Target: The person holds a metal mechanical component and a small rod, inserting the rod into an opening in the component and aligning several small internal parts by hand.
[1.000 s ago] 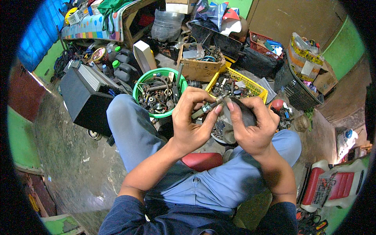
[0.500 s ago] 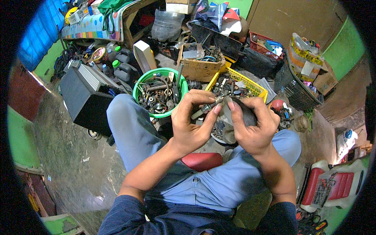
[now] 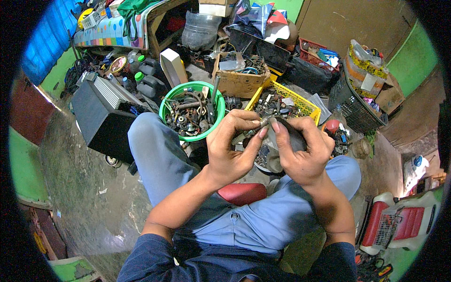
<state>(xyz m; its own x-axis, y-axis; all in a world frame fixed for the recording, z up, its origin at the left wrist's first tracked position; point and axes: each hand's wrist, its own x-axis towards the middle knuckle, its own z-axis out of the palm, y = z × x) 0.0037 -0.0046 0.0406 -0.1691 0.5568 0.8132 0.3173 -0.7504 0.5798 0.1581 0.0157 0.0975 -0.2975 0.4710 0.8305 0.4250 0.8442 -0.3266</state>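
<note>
Above lap (image 3: 235, 225), left hand (image 3: 230, 145) pinches metal part (image 3: 265, 121), thumb and fingertips nearly together. Right hand (image 3: 305, 150) half curled, thumb by part's other end; cannot tell whole grip. Past hands, green tub (image 3: 190, 139), yellow crate (image 3: 300, 97). Farther, cardboard box (image 3: 237, 84).

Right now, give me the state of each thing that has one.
Metal part, held, partly hidden
Left hand, closed on metal part
Right hand, curled, thumb by the part's end
Green basin, filled
Yellow crate, filled
Cable box, open, filled
Black basket, heaped
Jugs, capped
</note>
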